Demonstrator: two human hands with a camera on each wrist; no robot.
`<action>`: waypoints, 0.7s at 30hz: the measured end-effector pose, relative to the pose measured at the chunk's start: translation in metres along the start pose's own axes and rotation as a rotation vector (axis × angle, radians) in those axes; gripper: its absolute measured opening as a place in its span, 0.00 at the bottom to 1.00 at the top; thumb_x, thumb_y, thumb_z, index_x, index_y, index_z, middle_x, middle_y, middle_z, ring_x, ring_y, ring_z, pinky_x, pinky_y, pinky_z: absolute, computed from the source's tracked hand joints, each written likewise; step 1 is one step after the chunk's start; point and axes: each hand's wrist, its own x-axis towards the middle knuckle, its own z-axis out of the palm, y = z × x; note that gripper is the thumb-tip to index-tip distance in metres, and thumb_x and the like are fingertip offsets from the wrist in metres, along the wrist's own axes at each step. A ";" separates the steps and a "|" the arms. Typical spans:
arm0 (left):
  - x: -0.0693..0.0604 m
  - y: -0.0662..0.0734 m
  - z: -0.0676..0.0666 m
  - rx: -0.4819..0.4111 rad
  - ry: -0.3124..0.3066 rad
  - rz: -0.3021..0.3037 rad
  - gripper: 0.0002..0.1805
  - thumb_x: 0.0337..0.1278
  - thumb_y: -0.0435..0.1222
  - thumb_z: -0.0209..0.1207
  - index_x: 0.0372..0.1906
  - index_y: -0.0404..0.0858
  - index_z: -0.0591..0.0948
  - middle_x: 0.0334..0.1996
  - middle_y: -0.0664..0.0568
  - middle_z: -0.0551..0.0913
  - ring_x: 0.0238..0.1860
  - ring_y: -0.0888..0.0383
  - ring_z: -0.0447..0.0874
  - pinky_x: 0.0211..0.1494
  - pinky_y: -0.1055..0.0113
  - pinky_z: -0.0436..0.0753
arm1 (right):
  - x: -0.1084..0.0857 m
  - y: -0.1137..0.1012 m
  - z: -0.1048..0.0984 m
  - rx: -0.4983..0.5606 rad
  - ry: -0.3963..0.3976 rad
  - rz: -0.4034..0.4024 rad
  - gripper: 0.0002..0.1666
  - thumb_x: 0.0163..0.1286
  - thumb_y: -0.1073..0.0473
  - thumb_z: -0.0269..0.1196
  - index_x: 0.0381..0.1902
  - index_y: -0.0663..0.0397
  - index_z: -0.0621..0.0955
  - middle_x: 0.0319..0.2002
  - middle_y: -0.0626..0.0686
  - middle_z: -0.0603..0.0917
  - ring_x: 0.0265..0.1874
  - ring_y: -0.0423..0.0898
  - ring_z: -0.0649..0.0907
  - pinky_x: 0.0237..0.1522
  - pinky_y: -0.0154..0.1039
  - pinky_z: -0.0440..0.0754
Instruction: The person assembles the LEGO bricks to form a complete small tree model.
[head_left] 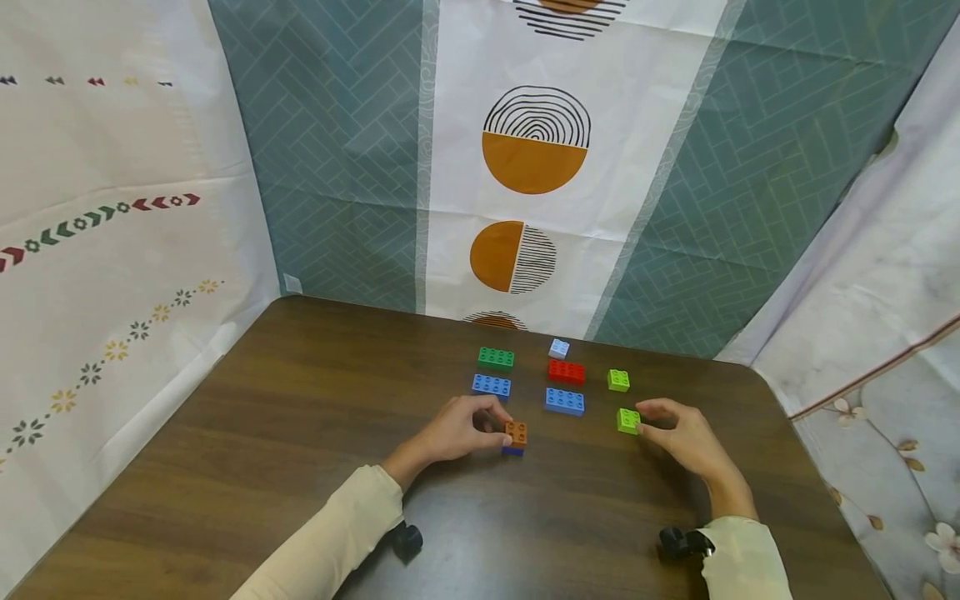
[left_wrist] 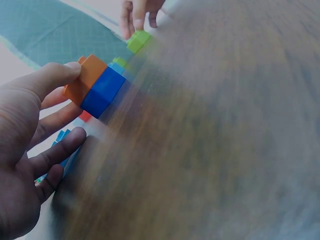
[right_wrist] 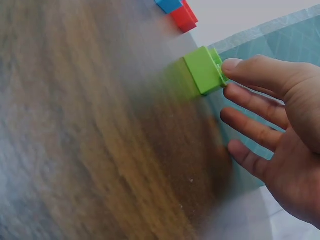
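Note:
My left hand [head_left: 465, 429] pinches an orange brick [head_left: 517, 432] between thumb and fingers. Directly under the orange brick is a dark blue brick [left_wrist: 103, 92], the two stacked as one block. In the left wrist view the stack's underside is close to the table. At the right, my right hand [head_left: 684, 437] is beside a lime green brick [head_left: 627, 421]. Its thumb and fingertips are at the brick's studded top edge in the right wrist view, and the other fingers [right_wrist: 250, 125] are spread. That brick rests on the table.
Behind the hands stand a green brick [head_left: 496, 358], a blue brick [head_left: 491, 385], a light blue brick [head_left: 558, 348], a red brick [head_left: 566, 372], another blue brick [head_left: 564, 401] and a second lime brick [head_left: 618, 380]. Patterned cloth [head_left: 345, 167] hangs behind the brown table [head_left: 225, 467].

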 end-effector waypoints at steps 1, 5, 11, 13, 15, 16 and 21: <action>0.000 0.000 0.000 0.001 -0.001 0.000 0.11 0.59 0.46 0.72 0.45 0.52 0.86 0.43 0.61 0.87 0.42 0.60 0.82 0.46 0.69 0.82 | 0.000 0.001 0.000 0.000 0.000 -0.001 0.23 0.68 0.55 0.72 0.58 0.57 0.84 0.53 0.61 0.88 0.57 0.62 0.83 0.59 0.61 0.78; 0.000 0.000 0.000 0.006 0.001 0.000 0.11 0.59 0.46 0.72 0.45 0.52 0.86 0.43 0.62 0.87 0.42 0.59 0.82 0.46 0.69 0.83 | 0.002 0.005 0.003 -0.002 -0.007 -0.005 0.23 0.68 0.56 0.72 0.58 0.58 0.84 0.53 0.62 0.88 0.57 0.63 0.83 0.59 0.63 0.77; 0.000 0.000 0.000 0.004 0.004 0.001 0.11 0.60 0.46 0.72 0.45 0.52 0.85 0.43 0.61 0.87 0.41 0.60 0.82 0.45 0.69 0.82 | 0.004 0.008 0.005 -0.007 -0.011 -0.006 0.23 0.67 0.57 0.72 0.58 0.59 0.83 0.53 0.63 0.87 0.58 0.64 0.82 0.60 0.65 0.75; 0.000 0.001 0.000 0.007 0.004 -0.003 0.11 0.59 0.46 0.72 0.45 0.52 0.85 0.43 0.61 0.87 0.41 0.61 0.82 0.45 0.69 0.82 | 0.004 0.008 0.006 -0.009 -0.012 -0.002 0.24 0.67 0.57 0.72 0.58 0.59 0.83 0.54 0.64 0.87 0.58 0.64 0.81 0.61 0.65 0.74; -0.001 0.001 0.000 0.011 0.003 -0.006 0.11 0.59 0.46 0.72 0.45 0.52 0.86 0.43 0.61 0.87 0.41 0.61 0.82 0.46 0.69 0.82 | 0.003 0.007 0.006 -0.010 -0.013 0.003 0.24 0.67 0.57 0.72 0.58 0.59 0.83 0.54 0.64 0.86 0.59 0.64 0.81 0.61 0.65 0.74; -0.001 0.001 0.000 0.012 0.002 -0.008 0.11 0.59 0.46 0.72 0.45 0.52 0.86 0.43 0.60 0.87 0.41 0.61 0.82 0.46 0.69 0.82 | 0.003 0.007 0.007 -0.011 -0.013 0.006 0.24 0.66 0.57 0.72 0.58 0.59 0.83 0.54 0.64 0.86 0.59 0.64 0.81 0.61 0.65 0.74; -0.001 0.001 0.000 0.012 0.002 -0.010 0.11 0.59 0.46 0.72 0.45 0.53 0.86 0.43 0.61 0.87 0.41 0.62 0.82 0.46 0.69 0.82 | 0.003 0.007 0.008 -0.024 0.000 0.012 0.23 0.66 0.56 0.72 0.57 0.58 0.84 0.52 0.63 0.87 0.57 0.63 0.82 0.60 0.63 0.75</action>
